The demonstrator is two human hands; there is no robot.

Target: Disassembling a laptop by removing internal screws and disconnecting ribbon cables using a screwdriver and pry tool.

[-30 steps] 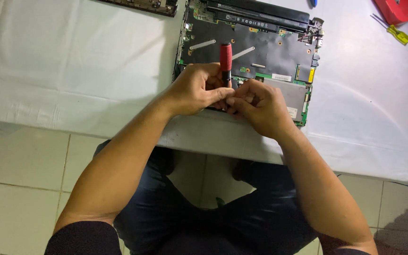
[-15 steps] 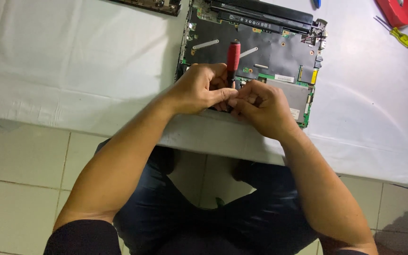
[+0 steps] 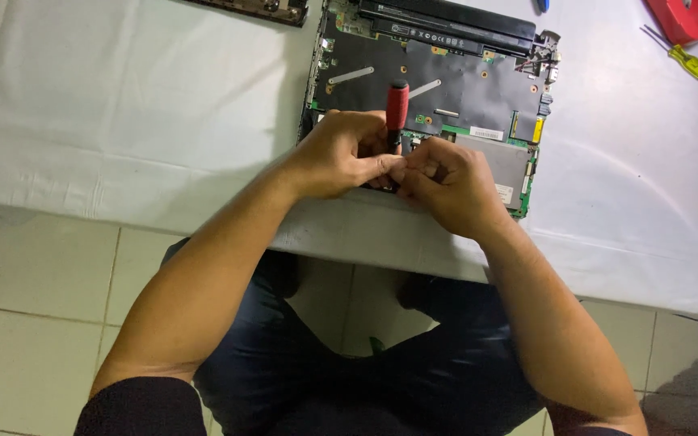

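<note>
An opened laptop base (image 3: 478,89) with its dark shielding and green circuit board exposed lies on the white-covered table (image 3: 123,105). A red-handled screwdriver (image 3: 397,106) stands nearly upright over the board's near edge. My left hand (image 3: 345,153) and my right hand (image 3: 454,186) meet at its lower shaft, fingers curled and fingertips pinched together around it. The handle top sticks up free above my left knuckles. The screwdriver tip and whatever lies under my fingers are hidden.
A yellow-handled screwdriver (image 3: 684,58) and a red object (image 3: 692,16) lie at the far right corner. Another dark part (image 3: 260,8) sits at the top edge. The table's near edge runs just below my hands, with my legs and tiled floor (image 3: 34,291) beneath.
The red handle has shifted slightly to the right. Both hands stay pinched at the same spot on the board's near edge.
</note>
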